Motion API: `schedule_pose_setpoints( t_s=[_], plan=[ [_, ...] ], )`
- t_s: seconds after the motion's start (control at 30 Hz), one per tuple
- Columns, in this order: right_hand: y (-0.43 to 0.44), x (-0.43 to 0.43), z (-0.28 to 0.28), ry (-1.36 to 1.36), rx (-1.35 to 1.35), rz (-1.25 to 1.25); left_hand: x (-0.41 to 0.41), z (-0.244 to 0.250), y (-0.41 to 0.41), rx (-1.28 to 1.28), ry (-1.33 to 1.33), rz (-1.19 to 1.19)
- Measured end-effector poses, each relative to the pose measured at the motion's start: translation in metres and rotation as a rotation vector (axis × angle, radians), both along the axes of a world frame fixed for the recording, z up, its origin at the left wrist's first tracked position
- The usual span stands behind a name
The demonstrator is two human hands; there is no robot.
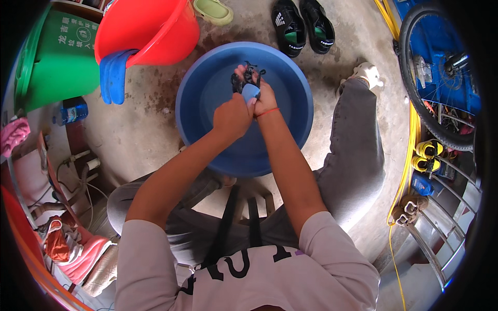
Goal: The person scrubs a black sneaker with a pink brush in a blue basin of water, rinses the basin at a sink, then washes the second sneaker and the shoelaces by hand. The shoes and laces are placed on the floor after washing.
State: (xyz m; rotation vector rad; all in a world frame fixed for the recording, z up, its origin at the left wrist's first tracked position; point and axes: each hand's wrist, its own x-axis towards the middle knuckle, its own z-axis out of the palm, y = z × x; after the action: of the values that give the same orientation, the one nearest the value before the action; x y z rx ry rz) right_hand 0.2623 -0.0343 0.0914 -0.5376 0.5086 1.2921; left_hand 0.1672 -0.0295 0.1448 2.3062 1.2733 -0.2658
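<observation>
Over a round blue plastic basin, both my hands meet near its middle. My left hand is closed with its thumb against a small light-blue block, which looks like a bar of soap. My right hand, palm up with a red cord at the wrist, cups a bunch of black cords that look like shoelaces. The block presses on the cords. Some loops curl out past the fingers. Whether the basin holds water, I cannot tell.
A red bucket with a blue rubber glove over its rim stands at upper left, beside a green bin. Black shoes and a green clog lie beyond the basin. At right are a bicycle wheel and yellow hose.
</observation>
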Motion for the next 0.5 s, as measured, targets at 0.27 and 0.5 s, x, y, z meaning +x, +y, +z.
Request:
schedule_pose_setpoints(
  t_s=[0.27, 0.5],
  plan=[
    [0.002, 0.004, -0.01, -0.036, 0.028, -0.058, 0.007, 0.003, 0.001, 0.026, -0.071, 0.022],
    [0.003, 0.002, -0.009, -0.086, 0.116, -0.001, 0.016, 0.004, 0.031, 0.021, 0.015, 0.106]
  ],
)
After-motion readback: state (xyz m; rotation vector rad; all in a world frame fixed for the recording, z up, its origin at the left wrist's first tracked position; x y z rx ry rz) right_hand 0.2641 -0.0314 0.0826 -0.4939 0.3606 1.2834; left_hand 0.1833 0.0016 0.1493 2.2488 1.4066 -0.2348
